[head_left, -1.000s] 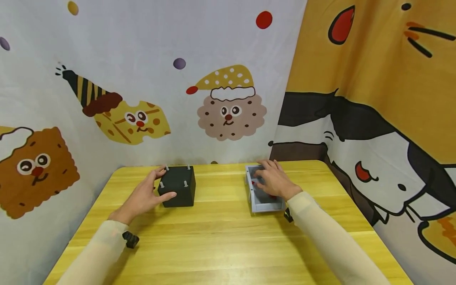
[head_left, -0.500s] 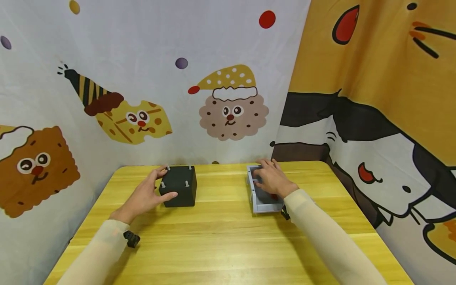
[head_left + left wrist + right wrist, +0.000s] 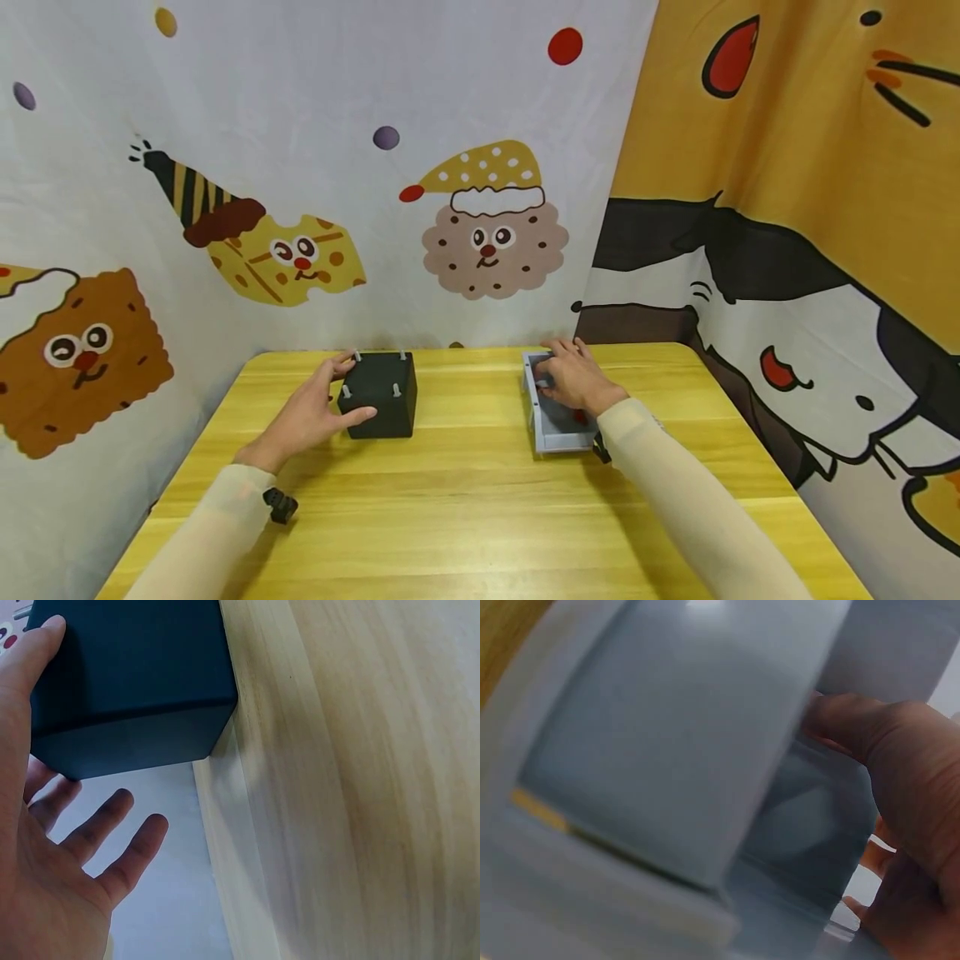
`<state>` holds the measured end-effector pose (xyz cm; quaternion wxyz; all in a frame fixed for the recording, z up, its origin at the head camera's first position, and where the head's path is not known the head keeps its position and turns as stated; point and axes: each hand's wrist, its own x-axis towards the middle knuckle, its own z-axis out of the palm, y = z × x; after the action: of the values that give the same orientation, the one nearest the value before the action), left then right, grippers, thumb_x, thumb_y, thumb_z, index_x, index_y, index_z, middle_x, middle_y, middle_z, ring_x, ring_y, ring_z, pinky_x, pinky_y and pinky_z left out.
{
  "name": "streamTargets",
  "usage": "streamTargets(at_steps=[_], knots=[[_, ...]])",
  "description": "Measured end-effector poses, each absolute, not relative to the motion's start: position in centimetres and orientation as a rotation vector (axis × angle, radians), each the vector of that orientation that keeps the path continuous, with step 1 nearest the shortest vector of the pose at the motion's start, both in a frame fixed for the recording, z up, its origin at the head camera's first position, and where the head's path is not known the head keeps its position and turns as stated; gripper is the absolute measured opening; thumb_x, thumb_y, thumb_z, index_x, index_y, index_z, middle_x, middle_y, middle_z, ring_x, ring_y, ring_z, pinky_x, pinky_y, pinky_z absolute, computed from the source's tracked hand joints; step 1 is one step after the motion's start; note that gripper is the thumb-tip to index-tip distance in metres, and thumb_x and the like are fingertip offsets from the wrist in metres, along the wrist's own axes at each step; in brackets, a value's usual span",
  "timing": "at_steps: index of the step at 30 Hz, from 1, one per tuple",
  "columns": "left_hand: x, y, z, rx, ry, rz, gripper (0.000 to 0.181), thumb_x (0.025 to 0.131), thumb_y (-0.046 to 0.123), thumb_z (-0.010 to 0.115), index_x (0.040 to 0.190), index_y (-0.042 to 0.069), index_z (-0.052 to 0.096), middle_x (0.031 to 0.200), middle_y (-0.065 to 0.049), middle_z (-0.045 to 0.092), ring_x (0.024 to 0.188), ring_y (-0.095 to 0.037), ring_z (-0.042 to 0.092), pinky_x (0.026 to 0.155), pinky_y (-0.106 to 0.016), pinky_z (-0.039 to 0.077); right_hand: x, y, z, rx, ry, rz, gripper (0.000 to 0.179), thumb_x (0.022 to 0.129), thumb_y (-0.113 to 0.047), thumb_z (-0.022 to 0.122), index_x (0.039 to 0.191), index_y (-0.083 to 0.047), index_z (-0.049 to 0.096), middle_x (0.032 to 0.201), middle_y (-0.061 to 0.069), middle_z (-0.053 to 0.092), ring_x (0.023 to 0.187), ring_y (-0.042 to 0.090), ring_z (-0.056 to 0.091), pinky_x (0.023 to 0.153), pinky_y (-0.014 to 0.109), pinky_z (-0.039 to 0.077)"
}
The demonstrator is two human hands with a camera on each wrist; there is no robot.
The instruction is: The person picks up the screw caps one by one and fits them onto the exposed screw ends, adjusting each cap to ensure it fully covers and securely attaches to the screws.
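Cartoon-printed fabric (image 3: 300, 100) hangs behind a black box (image 3: 382, 412). A wooden counter (image 3: 465, 517) lies beneath the box. To the box's right, well apart, sits a gray tray (image 3: 564, 440). A person's left hand (image 3: 306, 415) is at the box's left side, fingers spread, thumb at its front face. The right hand (image 3: 577, 379), well right of the box, reaches into the tray; whether its fingers pinch anything cannot be told. Four pale pegs (image 3: 397, 390) stand on the box's top.
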<state>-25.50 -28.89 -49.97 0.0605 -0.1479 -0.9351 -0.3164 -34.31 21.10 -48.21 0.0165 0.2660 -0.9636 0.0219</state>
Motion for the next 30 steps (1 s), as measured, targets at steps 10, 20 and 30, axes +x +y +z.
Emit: streamTargets(at_steps=[10,20,30], knots=[[-25.7,-28.8,-50.1,-0.449,-2.823,-0.975,0.094,0.1,0.055,0.093,0.165,0.006,0.045,0.192,-0.013,0.036,0.163,-0.048,0.055,0.124,-0.071,0.056,-34.9,20.7,-48.5,0.83,-3.021,0.002,0.024,0.101,-0.028,0.094,0.124,-0.02,0.092,0.176,0.021,0.055,0.165,0.049,0.047,0.138,0.081,0.033],[-25.6,-28.9,-49.9,-0.436,-2.831,-0.977,0.109,0.1,0.056,0.092,0.179,0.011,0.033,0.186,-0.017,0.044,0.16,-0.047,0.057,0.125,-0.071,0.055,-35.7,20.1,-48.0,0.855,-3.066,-0.038,0.015,0.101,-0.025,0.095,0.115,-0.021,0.093,0.172,0.02,0.061,0.162,0.047,0.051,0.135,0.077,0.04],[-25.4,-28.8,-49.8,-0.414,-2.843,-0.983,0.113,0.099,0.056,0.093,0.183,0.014,0.029,0.178,-0.024,0.052,0.153,-0.055,0.063,0.122,-0.075,0.056,-36.1,19.8,-47.9,0.86,-3.086,-0.045,0.013,0.1,-0.024,0.096,0.113,-0.021,0.093,0.169,0.019,0.064,0.158,0.046,0.055,0.134,0.076,0.043]])
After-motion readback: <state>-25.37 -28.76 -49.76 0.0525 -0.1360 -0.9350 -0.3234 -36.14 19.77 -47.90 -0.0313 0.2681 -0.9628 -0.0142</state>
